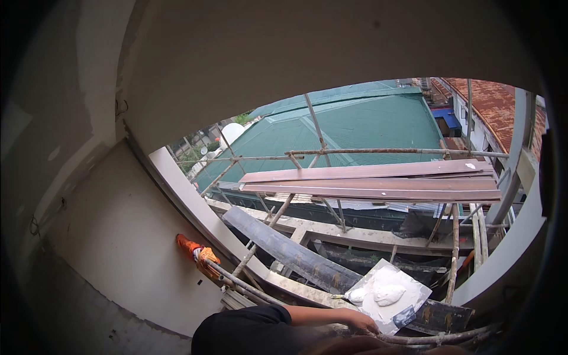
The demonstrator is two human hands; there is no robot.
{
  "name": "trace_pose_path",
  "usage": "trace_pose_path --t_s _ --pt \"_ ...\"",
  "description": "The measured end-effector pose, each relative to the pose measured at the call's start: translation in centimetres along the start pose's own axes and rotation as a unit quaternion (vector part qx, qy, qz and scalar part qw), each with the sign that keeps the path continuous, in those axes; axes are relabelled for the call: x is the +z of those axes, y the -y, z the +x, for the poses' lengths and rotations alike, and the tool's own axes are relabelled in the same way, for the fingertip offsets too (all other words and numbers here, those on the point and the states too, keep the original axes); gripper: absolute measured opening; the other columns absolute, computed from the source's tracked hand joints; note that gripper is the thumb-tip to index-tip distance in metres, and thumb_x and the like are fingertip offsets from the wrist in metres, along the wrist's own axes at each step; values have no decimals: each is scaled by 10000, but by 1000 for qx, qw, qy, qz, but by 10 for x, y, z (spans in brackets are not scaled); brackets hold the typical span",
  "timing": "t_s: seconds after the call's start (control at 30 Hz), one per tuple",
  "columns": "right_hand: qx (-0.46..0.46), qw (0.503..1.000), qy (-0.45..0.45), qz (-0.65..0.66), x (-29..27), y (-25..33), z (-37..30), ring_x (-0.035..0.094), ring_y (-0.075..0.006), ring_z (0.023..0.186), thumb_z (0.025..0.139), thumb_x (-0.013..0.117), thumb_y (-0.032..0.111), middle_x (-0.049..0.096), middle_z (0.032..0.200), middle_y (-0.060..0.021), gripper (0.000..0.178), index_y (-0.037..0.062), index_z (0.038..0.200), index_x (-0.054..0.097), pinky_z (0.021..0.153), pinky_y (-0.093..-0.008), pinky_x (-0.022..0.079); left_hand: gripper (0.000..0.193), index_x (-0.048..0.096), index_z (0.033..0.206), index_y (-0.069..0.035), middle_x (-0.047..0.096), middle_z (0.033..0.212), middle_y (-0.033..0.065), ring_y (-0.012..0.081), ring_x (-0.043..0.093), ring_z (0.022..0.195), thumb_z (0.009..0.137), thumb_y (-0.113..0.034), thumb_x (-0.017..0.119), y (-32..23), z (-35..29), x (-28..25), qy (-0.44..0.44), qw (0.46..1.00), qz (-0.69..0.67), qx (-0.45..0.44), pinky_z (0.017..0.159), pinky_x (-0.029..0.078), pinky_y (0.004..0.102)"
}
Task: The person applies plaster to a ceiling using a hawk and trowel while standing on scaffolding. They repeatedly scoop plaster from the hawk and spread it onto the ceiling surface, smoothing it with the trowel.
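Observation:
My left arm, in a black sleeve, reaches right across the lower edge. My left hand (362, 322) is low beside the near edge of a flat board (423, 293); its fingers point down and I cannot make out what they hold, if anything. On the board lies a mound of white paste (387, 293). A tool with a narrow handle (338, 296) lies at the board's left edge, its front end smeared white. A grey-blue rectangular plate (404, 318) rests at its near corner. Blurred skin shows below my left hand; no right hand can be made out.
Scaffold poles (396, 151) cross the opening, with long reddish-brown planks (378, 188) laid over them. A long dark grey plank (290, 245) slants toward the board. Orange cloth (207, 260) hangs by pole ends at the left wall (130, 236). Beyond is a green roof (367, 124), at a lower level.

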State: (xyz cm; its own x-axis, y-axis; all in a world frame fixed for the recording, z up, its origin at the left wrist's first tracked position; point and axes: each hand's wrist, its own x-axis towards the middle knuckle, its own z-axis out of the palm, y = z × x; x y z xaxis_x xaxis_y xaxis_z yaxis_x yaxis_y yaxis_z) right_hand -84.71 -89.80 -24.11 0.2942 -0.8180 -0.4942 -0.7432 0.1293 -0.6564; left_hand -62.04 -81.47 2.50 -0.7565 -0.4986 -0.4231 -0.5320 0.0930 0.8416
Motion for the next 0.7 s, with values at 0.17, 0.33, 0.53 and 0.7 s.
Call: trace_pose_path --t_s 0.17,0.33,0.53,0.7 --pt "-97 994 20 -56 -6 104 55 595 -446 1092 871 724 358 623 1157 -287 493 -22 1166 615 939 -496 479 548 539 1435 -40 568 1426 200 314 566 1282 1022 -399 561 -146 -28 -55 -41 956 -125 261 1086 426 418" --pt "-126 986 70 -87 24 147 72 609 -451 1032 870 719 357 636 1093 -287 455 -30 1095 636 897 -501 486 571 552 1422 -37 574 1418 201 317 563 1286 1028 -447 506 -136 -71 -66 -113 964 -109 214 1082 426 432" --pt "-130 977 104 -130 42 155 88 626 -456 961 870 713 356 653 1015 -288 423 -40 1010 662 847 -506 495 615 567 1407 -33 581 1407 201 320 559 1290 1035 -506 440 66 -121 -9 -252 949 -124 -145 1077 426 447" --pt "-126 970 126 -163 42 141 105 640 -461 901 869 708 355 667 951 -288 410 -48 939 684 805 -510 502 662 579 1393 -30 588 1399 201 322 556 1294 1040 -554 385 188 -181 116 -284 829 -237 -419 1073 425 460"
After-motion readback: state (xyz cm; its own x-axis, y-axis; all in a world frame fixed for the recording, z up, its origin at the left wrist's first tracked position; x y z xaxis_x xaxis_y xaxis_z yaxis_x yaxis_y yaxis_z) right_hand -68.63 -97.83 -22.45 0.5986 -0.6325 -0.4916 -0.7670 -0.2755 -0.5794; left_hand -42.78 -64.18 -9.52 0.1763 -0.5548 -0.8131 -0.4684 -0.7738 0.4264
